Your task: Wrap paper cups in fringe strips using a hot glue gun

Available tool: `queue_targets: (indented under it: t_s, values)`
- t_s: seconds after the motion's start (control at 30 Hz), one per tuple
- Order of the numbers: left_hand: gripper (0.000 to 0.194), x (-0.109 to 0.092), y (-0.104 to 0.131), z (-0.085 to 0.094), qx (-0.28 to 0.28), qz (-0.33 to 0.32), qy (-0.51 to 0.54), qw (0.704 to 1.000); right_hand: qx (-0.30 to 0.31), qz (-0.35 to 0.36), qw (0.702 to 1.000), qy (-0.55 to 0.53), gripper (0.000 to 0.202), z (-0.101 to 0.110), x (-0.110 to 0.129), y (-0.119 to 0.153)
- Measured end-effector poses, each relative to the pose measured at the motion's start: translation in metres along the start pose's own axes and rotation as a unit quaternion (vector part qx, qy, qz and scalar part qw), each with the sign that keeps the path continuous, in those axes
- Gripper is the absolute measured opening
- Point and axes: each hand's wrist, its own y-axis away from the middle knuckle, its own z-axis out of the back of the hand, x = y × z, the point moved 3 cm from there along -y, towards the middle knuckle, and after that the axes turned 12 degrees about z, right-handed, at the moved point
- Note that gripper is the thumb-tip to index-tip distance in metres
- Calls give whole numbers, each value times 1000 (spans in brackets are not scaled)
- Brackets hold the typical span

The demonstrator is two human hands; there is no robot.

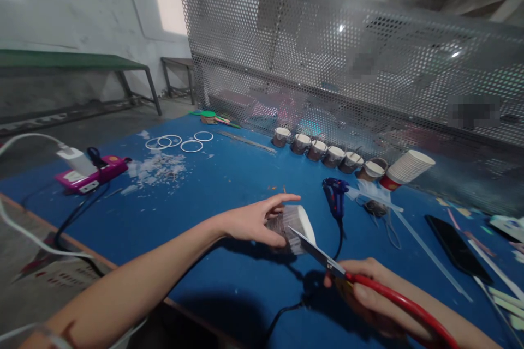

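Note:
My left hand (256, 223) grips a paper cup (301, 223) that lies tilted on its side, its white rim toward the right. Dark brown cord is wound round the part of the cup near my fingers. My thumb is below the cup and one finger stretches out above it. My right hand (364, 294) is closed round the red handles of a pair of scissors (323, 257). The scissors' blades look nearly together, and their tip is at the cup's side, by the edge of the cord. Whether the tip touches the cup, I cannot tell.
A blue glue gun (336, 196) lies right of the cup, its cable trailing forward. Behind stand several cord-wrapped cups (317, 150) and a stack of paper cups (409, 168). A phone (456, 245) lies right; a purple power strip (94, 174) and white rings (191, 145) lie left.

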Motion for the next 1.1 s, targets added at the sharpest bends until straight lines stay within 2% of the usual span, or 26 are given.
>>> queue_targets:
  t_s: [0.17,0.33,0.53,0.7,0.87,1.1]
  values:
    - [87,1,0,0,-1,4,-4,1000,-5,-49,999,-8,68,3,2,4]
    - [88,-2,2,1,-1,13,-6,1000,23,-61,998,-14,59,6,8,6]
    - [87,-2,2,1,1,15,-1,1000,32,-51,997,38,55,10,16,5]
    - [87,0,1,2,1,19,-10,1000,42,-42,996,67,53,14,12,6]
    - [87,-1,1,4,-4,16,-34,999,50,-40,993,104,51,18,10,7]
    - [88,1,0,5,-3,25,-77,997,66,-29,986,148,49,20,17,4]
